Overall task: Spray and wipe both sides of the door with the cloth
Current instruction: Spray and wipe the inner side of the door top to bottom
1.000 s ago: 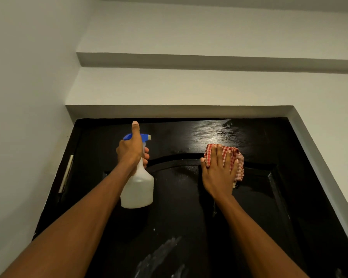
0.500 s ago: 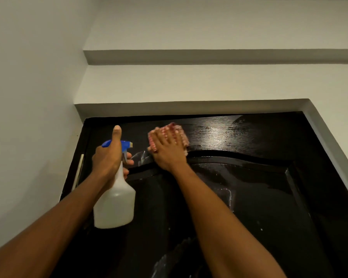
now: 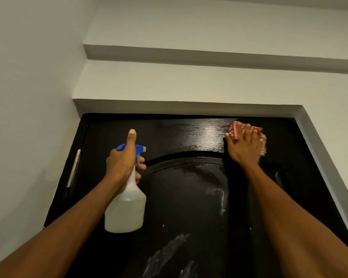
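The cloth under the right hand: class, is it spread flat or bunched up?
Bunched. The cloth shows as a small wad under the right hand, pressed to the door.

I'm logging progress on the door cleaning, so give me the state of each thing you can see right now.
door: shut in its frame, wet streaks on it
cloth: pressed flat against door's upper right
spray bottle: held upright, off the door
left hand: grips bottle neck
right hand: fingers straight on cloth
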### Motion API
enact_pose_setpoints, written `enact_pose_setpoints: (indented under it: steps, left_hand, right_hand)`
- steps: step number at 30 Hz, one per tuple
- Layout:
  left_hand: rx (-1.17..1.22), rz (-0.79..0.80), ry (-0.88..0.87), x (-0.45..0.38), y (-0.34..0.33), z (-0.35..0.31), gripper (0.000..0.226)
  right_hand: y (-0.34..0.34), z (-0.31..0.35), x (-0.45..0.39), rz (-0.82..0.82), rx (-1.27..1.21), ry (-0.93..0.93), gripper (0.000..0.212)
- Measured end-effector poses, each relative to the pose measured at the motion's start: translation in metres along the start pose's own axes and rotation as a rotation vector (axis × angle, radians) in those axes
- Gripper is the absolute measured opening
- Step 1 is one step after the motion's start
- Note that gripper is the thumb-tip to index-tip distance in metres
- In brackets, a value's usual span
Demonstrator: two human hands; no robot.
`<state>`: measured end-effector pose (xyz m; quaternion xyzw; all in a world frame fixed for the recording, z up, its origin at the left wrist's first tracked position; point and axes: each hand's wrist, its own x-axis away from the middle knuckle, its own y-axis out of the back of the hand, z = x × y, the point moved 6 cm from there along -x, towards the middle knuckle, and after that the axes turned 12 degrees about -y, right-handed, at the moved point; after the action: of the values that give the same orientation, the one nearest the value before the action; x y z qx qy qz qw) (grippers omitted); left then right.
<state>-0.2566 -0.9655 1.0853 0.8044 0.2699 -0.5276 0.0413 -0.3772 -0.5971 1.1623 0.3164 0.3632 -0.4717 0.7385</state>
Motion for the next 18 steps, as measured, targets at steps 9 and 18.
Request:
enact_pose_setpoints:
  steps: [9, 18]
  left_hand:
    - [0.075, -0.105, 0.021, -0.012, 0.009, 0.004, 0.081]
    - [-0.010, -0.159, -0.015, -0.004, -0.009, 0.018, 0.078]
  right_hand:
    - [-0.039, 0.136, 0.004, 0.016, -0.043, 0.152, 0.067]
    - [-0.073, 0.192, 0.094, 0.110, 0.197, 0.950, 0.066]
